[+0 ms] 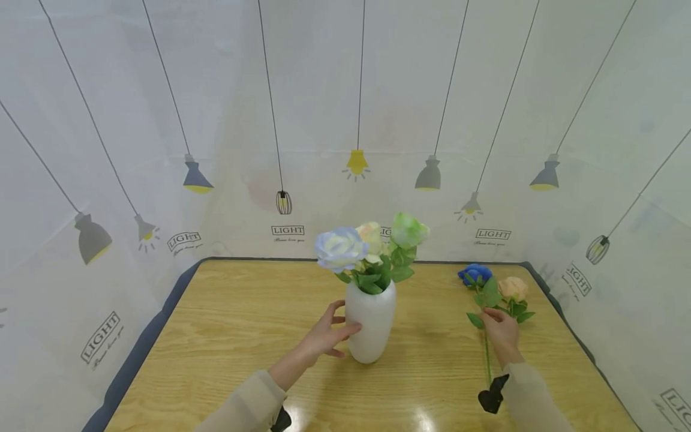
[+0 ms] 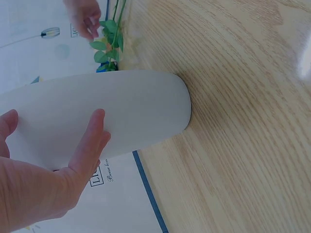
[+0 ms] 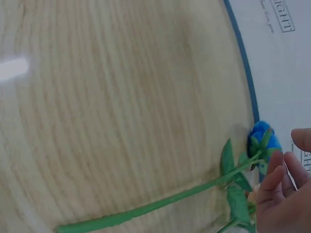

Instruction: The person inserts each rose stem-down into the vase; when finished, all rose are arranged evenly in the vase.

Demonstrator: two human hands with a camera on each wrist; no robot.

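Note:
A white vase (image 1: 371, 327) stands on the table, holding a pale blue rose (image 1: 341, 249), a cream rose (image 1: 370, 239) and a green-white rose (image 1: 408, 230). My left hand (image 1: 326, 333) holds its left side, thumb across the front and fingers spread; the left wrist view shows the vase (image 2: 121, 109) under the fingers. At the right lie a blue rose (image 3: 260, 136) with a long green stem (image 3: 160, 203) and a peach rose (image 1: 513, 288). Over the stem and leaves, my right hand (image 1: 502, 330) hovers; in the right wrist view its thumb stands apart from the fingers.
A wooden table (image 1: 243, 312) with a dark blue edge spreads beneath everything. Behind and beside it hangs a white cloth (image 1: 324, 90) printed with lamps. A black wrist strap (image 1: 492, 396) hangs by the right sleeve (image 1: 531, 396).

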